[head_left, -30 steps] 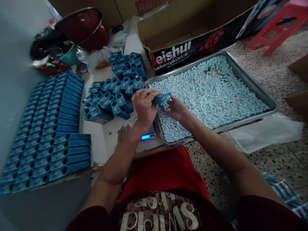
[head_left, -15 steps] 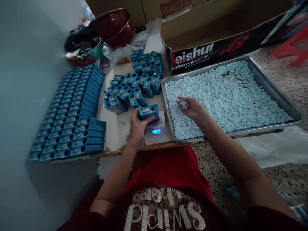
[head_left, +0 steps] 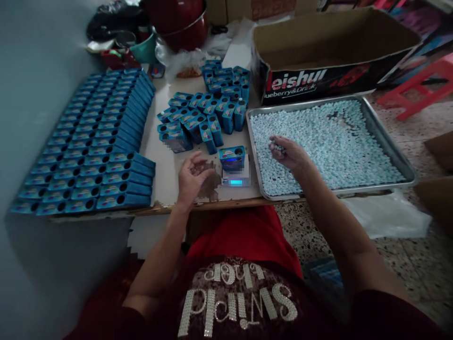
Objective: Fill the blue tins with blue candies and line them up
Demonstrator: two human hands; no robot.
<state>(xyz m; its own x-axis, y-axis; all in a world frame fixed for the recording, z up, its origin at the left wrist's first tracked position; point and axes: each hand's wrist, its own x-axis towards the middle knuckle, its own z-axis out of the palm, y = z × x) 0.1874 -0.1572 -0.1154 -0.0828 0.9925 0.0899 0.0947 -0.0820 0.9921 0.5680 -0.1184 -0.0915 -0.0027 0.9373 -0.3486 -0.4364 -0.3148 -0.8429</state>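
A small blue box (head_left: 231, 159) stands on a digital scale (head_left: 236, 182) near the edge of a table (head_left: 166, 172), just right of a person's left hand (head_left: 192, 178), whose fingers are spread apart and clear of it. The right hand (head_left: 290, 154), farther right of the box, curls its fingers around a few pale pieces (head_left: 278, 148) over a metal tray (head_left: 388, 140) spread with more. Rows of blue boxes (head_left: 85, 151) line the table's left side.

The scale (head_left: 247, 173) (its display (head_left: 236, 182) unreadable) is partly hidden
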